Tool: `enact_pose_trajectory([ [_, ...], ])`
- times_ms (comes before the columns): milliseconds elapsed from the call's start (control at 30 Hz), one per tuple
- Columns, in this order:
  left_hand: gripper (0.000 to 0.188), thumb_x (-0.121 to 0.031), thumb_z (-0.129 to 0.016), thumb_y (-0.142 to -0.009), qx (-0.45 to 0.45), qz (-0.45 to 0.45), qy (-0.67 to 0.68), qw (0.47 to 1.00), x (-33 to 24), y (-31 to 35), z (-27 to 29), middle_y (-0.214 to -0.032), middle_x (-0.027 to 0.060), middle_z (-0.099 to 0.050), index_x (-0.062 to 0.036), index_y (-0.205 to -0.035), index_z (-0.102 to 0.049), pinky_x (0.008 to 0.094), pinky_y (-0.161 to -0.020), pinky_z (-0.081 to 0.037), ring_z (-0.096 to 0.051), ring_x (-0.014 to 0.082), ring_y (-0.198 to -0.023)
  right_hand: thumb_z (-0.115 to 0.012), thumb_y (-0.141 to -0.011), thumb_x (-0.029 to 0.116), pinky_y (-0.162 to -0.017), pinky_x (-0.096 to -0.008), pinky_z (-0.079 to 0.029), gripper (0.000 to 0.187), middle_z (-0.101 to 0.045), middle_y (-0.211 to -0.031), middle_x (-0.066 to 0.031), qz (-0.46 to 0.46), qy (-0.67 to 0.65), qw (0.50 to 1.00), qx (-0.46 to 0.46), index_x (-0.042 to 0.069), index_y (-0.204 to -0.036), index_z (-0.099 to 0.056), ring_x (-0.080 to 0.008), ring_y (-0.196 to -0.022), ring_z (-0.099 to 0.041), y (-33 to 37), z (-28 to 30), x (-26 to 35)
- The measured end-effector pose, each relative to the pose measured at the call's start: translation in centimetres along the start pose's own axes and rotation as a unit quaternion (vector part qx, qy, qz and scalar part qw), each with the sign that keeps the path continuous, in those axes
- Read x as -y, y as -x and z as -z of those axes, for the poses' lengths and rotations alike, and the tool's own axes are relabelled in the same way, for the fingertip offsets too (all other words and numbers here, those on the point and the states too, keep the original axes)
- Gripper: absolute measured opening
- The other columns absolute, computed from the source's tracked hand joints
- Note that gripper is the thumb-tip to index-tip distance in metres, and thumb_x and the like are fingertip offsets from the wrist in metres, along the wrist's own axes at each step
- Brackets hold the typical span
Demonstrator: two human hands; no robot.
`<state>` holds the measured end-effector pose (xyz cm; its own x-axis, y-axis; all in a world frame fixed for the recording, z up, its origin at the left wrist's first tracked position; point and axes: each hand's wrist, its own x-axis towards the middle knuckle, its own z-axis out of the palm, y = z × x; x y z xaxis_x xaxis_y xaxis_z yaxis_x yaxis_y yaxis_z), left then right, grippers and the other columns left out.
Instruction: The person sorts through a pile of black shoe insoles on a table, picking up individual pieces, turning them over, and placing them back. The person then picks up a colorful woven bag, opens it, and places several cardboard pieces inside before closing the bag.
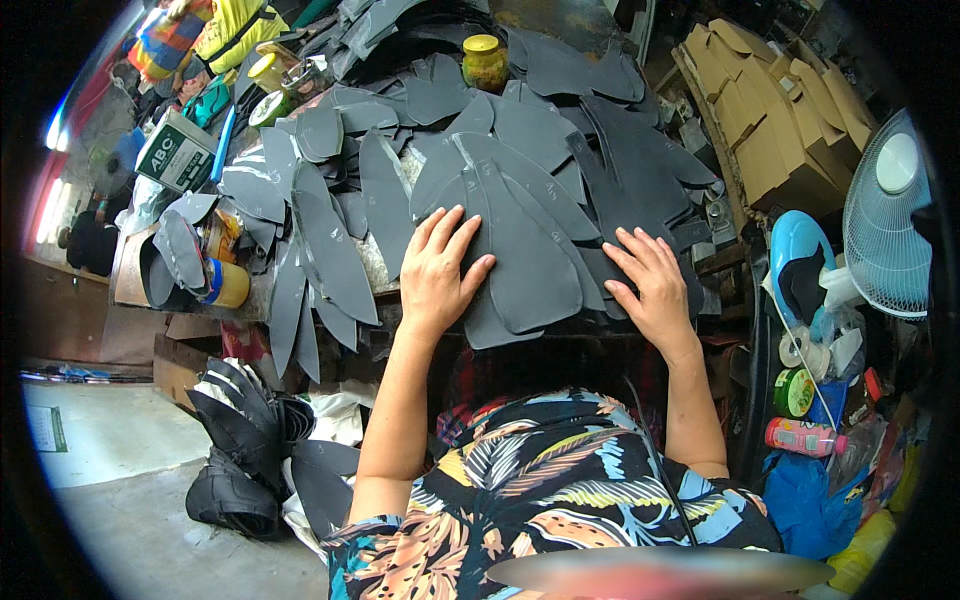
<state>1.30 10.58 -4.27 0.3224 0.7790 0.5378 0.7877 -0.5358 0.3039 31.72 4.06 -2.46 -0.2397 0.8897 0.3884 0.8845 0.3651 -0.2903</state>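
Many dark grey cut-out sheet pieces, curved and leaf-like, lie overlapped across the worktable. My left hand (442, 268) rests flat with fingers spread on the left edge of a large grey piece (530, 270) at the table's near side. My right hand (652, 285) also lies with fingers apart, on grey pieces (650, 170) to the right of it. Neither hand grips anything. Small pale marks show on several pieces. Longer narrow pieces (335, 245) hang over the front edge left of my left hand.
A yellow-lidded jar (485, 65) stands among the pieces at the back. Left are a green-and-white box (176, 150) and a yellowish jar (228, 284). Cardboard boxes (785, 130) and a fan (890, 210) stand right. Stacked black shaped pieces (235, 490) sit on the floor, lower left.
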Motion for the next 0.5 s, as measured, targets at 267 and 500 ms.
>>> enact_pose_trajectory([
  [267,0.05,-0.035,-0.074,-0.082,-0.007,0.0,0.007,1.0,0.0,0.0,0.0,-0.133,0.0143,-0.059,-0.0087,-0.124,-0.065,0.0442,-0.107,-0.042,-0.052,0.0353,-0.127,-0.07,-0.086,0.024,-0.114,-0.0499,-0.033,0.043,-0.058,-0.138,-0.0112,-0.008,-0.009,1.0,0.007,0.013,-0.128,-0.066,-0.0334,-0.132,-0.049,-0.1,0.1,0.2],
  [500,0.048,-0.033,-0.075,-0.083,0.094,0.022,0.078,0.992,-0.4,-1.2,2.9,-0.134,0.019,-0.056,-0.0052,-0.121,-0.064,0.0465,-0.11,-0.039,-0.049,0.0394,-0.129,-0.07,-0.086,0.02,-0.115,-0.0498,-0.031,0.045,-0.056,-0.14,-0.012,-0.006,-0.006,1.0,0.018,0.012,-0.13,-0.065,-0.0336,-0.134,-0.047,-0.1,0.1,0.2],
])
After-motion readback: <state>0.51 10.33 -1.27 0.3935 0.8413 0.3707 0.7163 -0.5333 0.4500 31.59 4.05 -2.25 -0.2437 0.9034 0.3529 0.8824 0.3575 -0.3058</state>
